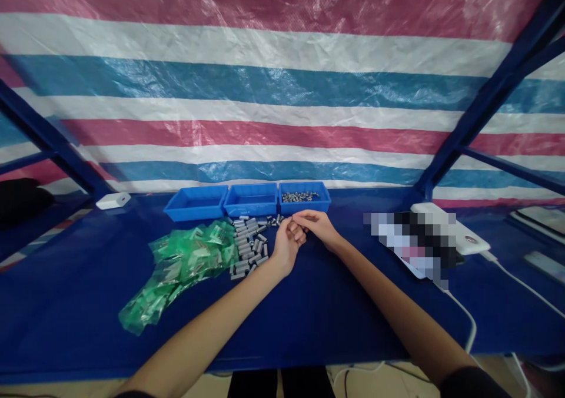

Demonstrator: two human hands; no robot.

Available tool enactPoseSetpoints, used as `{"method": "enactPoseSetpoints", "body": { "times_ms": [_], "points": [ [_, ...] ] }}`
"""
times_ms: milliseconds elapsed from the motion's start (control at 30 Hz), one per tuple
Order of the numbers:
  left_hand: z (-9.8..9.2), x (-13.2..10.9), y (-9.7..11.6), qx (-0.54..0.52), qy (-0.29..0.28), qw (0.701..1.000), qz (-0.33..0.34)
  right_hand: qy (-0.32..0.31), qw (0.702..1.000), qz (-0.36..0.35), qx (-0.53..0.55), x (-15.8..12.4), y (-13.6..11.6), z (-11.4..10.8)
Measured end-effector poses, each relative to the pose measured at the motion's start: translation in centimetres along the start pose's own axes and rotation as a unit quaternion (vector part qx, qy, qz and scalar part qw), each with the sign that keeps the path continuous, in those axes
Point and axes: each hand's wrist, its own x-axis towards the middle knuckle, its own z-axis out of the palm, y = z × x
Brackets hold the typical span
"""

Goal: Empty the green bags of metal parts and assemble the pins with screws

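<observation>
My left hand (pixel 288 246) is closed, its fingers curled toward the palm, just right of a pile of grey metal cylinders (pixel 249 246). Against its fingertips, my right hand (pixel 318 226) is pinched; whatever lies between the two hands is too small or hidden to make out. Beyond them is a blue bin (pixel 327 202) with many small metal parts (pixel 300 197) inside. A few small pieces (pixel 278 219) lie on the table between that bin and my left hand. Green plastic bags (pixel 189 262) with small parts in them are heaped left of the cylinders.
Two more blue bins, the middle one (pixel 251 211) and the left one (pixel 194 214), stand in the row. On the right of the blue table (pixel 335 315) lie a blurred-out phone-like device (pixel 410 245) and a white power bank (pixel 468 233) with a cable. A white box (pixel 112 201) sits far left.
</observation>
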Motion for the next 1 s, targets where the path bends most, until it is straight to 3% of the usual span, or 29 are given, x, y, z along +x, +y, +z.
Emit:
{"method": "enactPoseSetpoints", "body": {
  "times_ms": [367,500,600,667,700,733,800,867,933,1000],
  "points": [
    [0.1,-0.1,-0.4,0.055,-0.027,0.997,0.039,-0.064,0.994,0.052,0.065,0.6,0.1,-1.5],
    [0.1,-0.4,-0.9,0.157,-0.042,0.983,0.088,-0.062,0.988,0.071,0.126,0.7,0.0,-1.6],
    [0.3,-1.0,-1.3,0.293,-0.068,0.946,0.12,-0.021,0.984,0.077,0.159,0.9,0.0,-1.9],
    [0.6,-1.7,-1.5,0.409,-0.106,0.898,0.122,0.02,0.982,0.074,0.171,1.1,-0.2,-2.2],
    [0.7,-2.0,-1.6,0.475,-0.136,0.86,0.126,0.041,0.981,0.073,0.177,1.2,-0.4,-2.4],
    [0.9,-2.4,-1.7,0.544,-0.168,0.811,0.137,0.063,0.979,0.073,0.182,1.3,-0.6,-2.5],
    [1.1,-3.1,-2.0,0.668,-0.228,0.684,0.187,0.104,0.974,0.074,0.187,1.4,-1.0,-2.6],
    [1.1,-3.6,-2.3,0.742,-0.262,0.567,0.245,0.134,0.971,0.076,0.184,1.3,-1.4,-2.5],
    [1.0,-3.9,-2.6,0.771,-0.271,0.505,0.277,0.148,0.97,0.075,0.177,1.3,-1.7,-2.2],
    [0.8,-3.9,-2.6,0.782,-0.271,0.483,0.287,0.148,0.973,0.071,0.162,1.2,-1.8,-2.1]
  ]
}}
